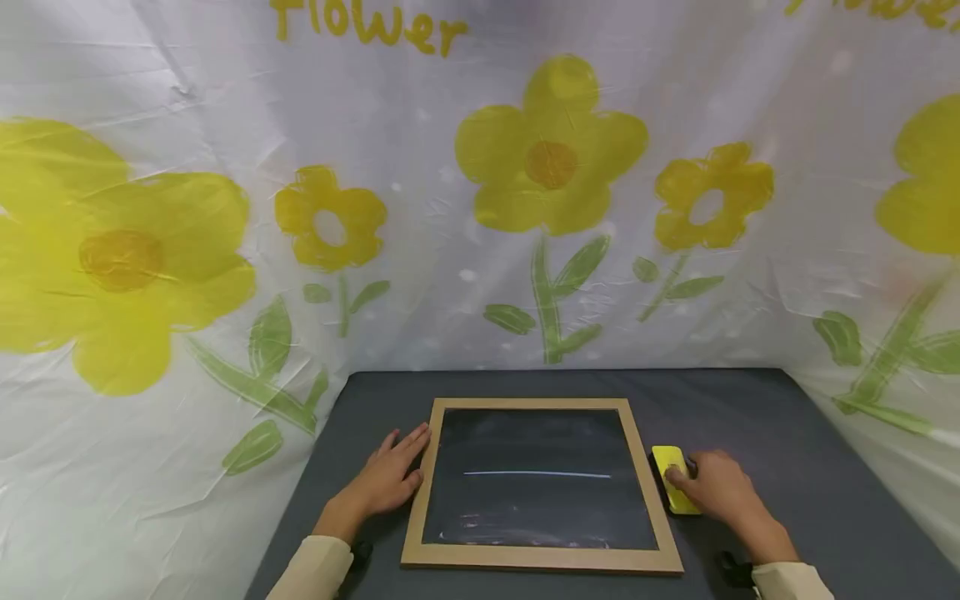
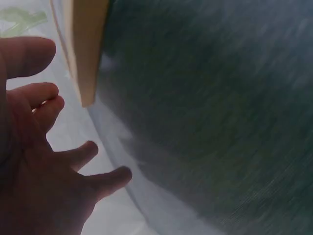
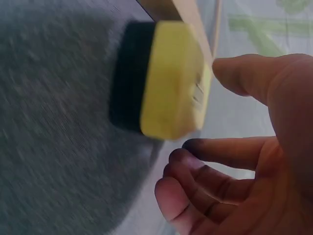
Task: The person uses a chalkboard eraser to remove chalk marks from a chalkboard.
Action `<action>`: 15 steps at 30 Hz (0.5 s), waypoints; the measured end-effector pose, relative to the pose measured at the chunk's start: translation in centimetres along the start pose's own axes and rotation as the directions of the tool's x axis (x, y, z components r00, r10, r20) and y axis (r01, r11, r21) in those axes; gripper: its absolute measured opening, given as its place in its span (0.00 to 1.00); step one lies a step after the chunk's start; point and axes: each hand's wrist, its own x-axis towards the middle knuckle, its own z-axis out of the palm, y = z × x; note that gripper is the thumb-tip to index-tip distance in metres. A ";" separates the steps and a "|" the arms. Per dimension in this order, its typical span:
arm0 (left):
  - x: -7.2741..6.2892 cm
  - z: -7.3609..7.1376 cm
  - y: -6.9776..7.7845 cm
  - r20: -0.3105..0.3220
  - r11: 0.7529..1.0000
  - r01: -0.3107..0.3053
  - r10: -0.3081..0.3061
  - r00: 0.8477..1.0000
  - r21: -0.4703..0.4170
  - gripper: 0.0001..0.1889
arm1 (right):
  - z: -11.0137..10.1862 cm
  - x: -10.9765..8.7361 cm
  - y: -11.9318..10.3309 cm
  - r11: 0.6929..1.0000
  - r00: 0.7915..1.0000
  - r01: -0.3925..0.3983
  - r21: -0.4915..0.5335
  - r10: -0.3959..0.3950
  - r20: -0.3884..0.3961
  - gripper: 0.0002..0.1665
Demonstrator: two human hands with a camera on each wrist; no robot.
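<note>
A small blackboard [image 1: 540, 517] in a light wooden frame [image 1: 540, 557] lies on the dark tabletop, with one thin pale horizontal line [image 1: 537, 474] across its surface. At the frame's left side rests my left hand [image 1: 382, 479], fingers extended and fingertips at its edge; the left wrist view shows these fingers spread beside a wooden corner [image 2: 88, 58]. Right of the board sits a yellow board eraser [image 1: 670, 457] with a black base. My right hand [image 1: 722, 483] hovers over it, thumb [image 3: 244, 73] apart from the loosely bent fingers [image 3: 215, 183], and space shows between them and the eraser.
Dark cloth covers the table [image 1: 817, 467], whose far edge runs behind the board. A white curtain [image 1: 420, 317] painted with yellow flowers hangs behind and on both sides. Dark wrist cameras [image 1: 735, 571] sit by both cuffs.
</note>
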 end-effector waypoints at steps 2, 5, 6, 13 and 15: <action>-0.1 0.2 -0.1 0.029 1.000 0.002 -0.001 1.000 -0.030 0.35 | 0.4 0.1 -0.4 1.000 1.000 -0.005 0.015 0.005 0.005 0.35; -0.1 0.5 -0.1 0.056 0.998 0.013 -0.010 0.998 -0.056 0.35 | 0.8 0.1 -1.0 0.999 1.000 -0.022 0.025 0.022 0.000 0.34; 0.0 0.6 -0.1 0.062 0.998 0.020 -0.016 0.998 -0.066 0.35 | 0.9 0.0 -1.1 0.999 1.000 -0.028 0.025 0.028 -0.007 0.35; 0.1 1.5 -0.3 0.108 0.984 0.059 -0.041 0.993 -0.166 0.37 | 1.6 -0.3 -1.8 0.995 0.993 -0.102 -0.005 0.101 -0.060 0.30; 0.1 1.7 -0.3 0.113 0.979 0.065 -0.044 0.993 -0.191 0.37 | 1.6 -0.3 -1.9 0.993 0.991 -0.119 -0.004 0.119 -0.064 0.31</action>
